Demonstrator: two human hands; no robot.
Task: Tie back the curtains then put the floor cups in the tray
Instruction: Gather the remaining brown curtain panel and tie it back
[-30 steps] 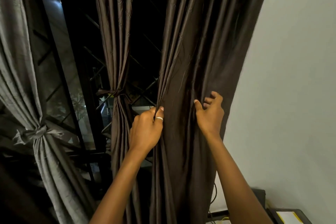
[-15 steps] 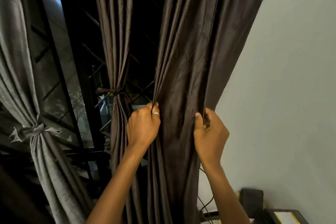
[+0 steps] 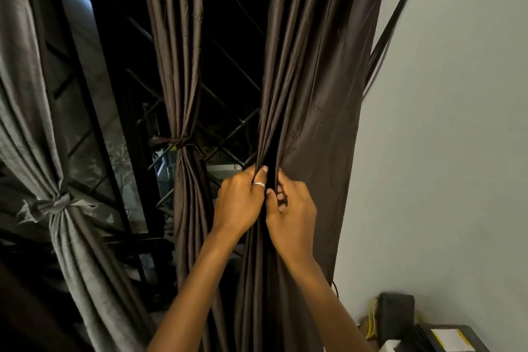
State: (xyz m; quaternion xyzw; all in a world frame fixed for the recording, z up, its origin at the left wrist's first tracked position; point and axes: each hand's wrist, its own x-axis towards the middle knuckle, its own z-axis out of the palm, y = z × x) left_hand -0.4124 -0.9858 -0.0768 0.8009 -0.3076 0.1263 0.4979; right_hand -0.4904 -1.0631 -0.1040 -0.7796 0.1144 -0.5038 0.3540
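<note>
Two curtains already tied: grey curtain (image 3: 34, 128) far left, knotted at its waist, and middle brown curtain (image 3: 177, 71), cinched with a thin band (image 3: 171, 141). Third one not yet tied: right brown curtain (image 3: 314, 80) beside the pale wall (image 3: 457, 151), being bunched into folds. Left hand (image 3: 238, 203) clenched on gathered pleats; right hand (image 3: 291, 208) touching it, gripping the next fold. Smooth, slightly glossy fabric with faint stitched motifs, falling in long narrow pleats. No cups or tray in view; that part apparently still ahead.
</note>
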